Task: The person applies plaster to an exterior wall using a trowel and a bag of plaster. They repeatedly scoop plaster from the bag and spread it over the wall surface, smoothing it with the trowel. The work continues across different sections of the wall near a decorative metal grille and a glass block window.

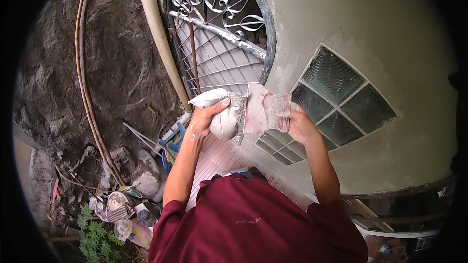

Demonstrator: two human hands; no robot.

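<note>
My left hand (202, 118) is closed around a white plastic bag (225, 122), its thumb across the top and the bag bulging below. Pale paste coats the bag's right end. In my right hand (302, 125) is a flat, flared putty spreader (258, 109), pinkish red under smears of whitish paste. My right thumb and fingers grip its narrower right end. The spreader's wide left edge is right beside the bag's smeared end; whether they touch, I cannot tell. White residue marks my left wrist and right fingers.
Ahead stands an arched metal gate (222, 63) with scrollwork. A plastered wall (385, 58) with a glass-block window (336, 100) rises at right. Bamboo poles (84, 68) lean along the rocky earth bank (126, 53) at left. Clutter and a green plant (97, 236) lie lower left, above pinkish tiles (219, 158).
</note>
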